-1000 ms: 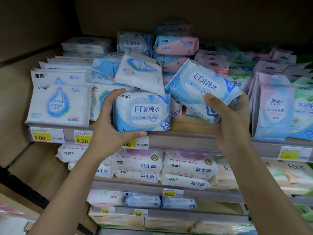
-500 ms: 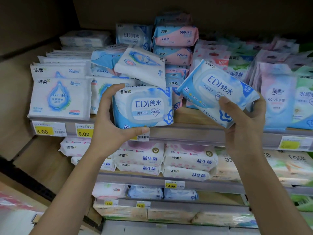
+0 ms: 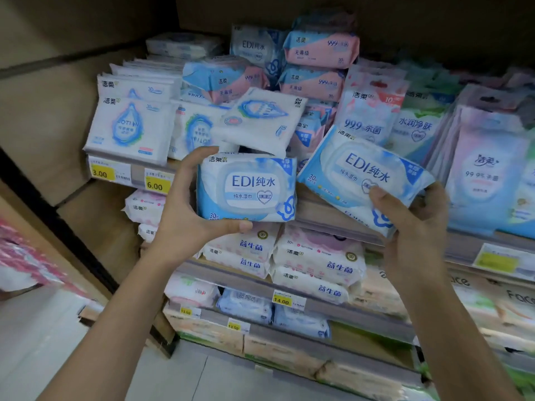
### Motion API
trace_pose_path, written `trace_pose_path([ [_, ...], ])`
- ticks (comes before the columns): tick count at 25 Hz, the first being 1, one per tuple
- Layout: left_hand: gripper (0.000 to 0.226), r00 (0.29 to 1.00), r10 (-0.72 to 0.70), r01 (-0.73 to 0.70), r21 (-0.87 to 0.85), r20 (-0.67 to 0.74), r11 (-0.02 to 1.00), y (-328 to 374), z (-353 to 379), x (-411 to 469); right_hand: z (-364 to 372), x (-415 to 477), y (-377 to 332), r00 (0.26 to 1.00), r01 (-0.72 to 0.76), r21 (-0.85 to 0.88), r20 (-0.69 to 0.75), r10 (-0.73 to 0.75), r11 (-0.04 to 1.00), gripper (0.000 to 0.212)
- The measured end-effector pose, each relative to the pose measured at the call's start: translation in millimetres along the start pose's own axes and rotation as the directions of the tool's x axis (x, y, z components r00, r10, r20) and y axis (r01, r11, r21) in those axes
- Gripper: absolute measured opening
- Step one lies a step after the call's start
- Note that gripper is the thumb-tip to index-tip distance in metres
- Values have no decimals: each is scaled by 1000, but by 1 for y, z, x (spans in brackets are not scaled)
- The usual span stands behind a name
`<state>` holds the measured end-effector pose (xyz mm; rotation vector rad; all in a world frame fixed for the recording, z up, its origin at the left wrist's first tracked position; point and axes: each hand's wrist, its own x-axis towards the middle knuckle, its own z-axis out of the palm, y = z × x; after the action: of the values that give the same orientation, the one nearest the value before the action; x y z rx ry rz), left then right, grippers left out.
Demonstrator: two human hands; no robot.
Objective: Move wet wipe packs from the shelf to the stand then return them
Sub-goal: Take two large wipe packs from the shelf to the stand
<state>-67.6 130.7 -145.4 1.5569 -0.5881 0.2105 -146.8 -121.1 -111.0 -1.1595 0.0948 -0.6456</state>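
Our left hand [image 3: 185, 218] grips a blue EDI wet wipe pack [image 3: 246, 189] upright in front of the shelf [image 3: 137, 176]. Our right hand [image 3: 414, 227] clasps a second EDI pack [image 3: 362, 175], tilted, just beside it.

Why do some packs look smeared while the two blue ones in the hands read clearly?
Head view: the blue-and-white EDI wipe pack in the left hand and its tilted twin in the right hand print crisply; the pale lilac packs at the right edge and pink goods at far left smear, probably lens-edge softness or motion.
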Motion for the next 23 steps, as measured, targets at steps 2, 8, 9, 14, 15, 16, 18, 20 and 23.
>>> trace_pose_path([
  [2,96,999,-34,34,-12,-30,999,1,5,-5,-5,3,2,999,-19,11,27,19,1000,50],
  [8,97,991,-103,102,-19,-82,995,7,11,-21,-12,0,6,997,-68,32,46,66,997,50],
  [9,98,990,-109,108,-13,-91,994,9,12,-19,-12,0,6,997,-69,36,50,67,997,51],
  [14,98,994,-94,94,-6,-63,996,21,7,2,-8,5,1,997,-68,62,33,66,996,56],
  [15,98,994,-96,96,-13,-52,995,23,5,8,-6,7,0,998,-64,63,26,62,996,57],
  [16,98,994,-97,97,-19,-39,995,25,3,16,-4,9,-2,998,-59,65,16,58,996,58],
  [18,97,995,-99,99,-28,-10,995,27,0,33,1,12,-4,999,-45,63,-9,46,997,57],
  [20,96,995,-98,99,-35,36,994,29,-2,52,6,15,-5,998,-29,52,-48,31,998,58],
  [23,95,986,-120,124,-26,115,992,26,0,72,9,19,-4,993,-2,47,-115,8,999,56],
])
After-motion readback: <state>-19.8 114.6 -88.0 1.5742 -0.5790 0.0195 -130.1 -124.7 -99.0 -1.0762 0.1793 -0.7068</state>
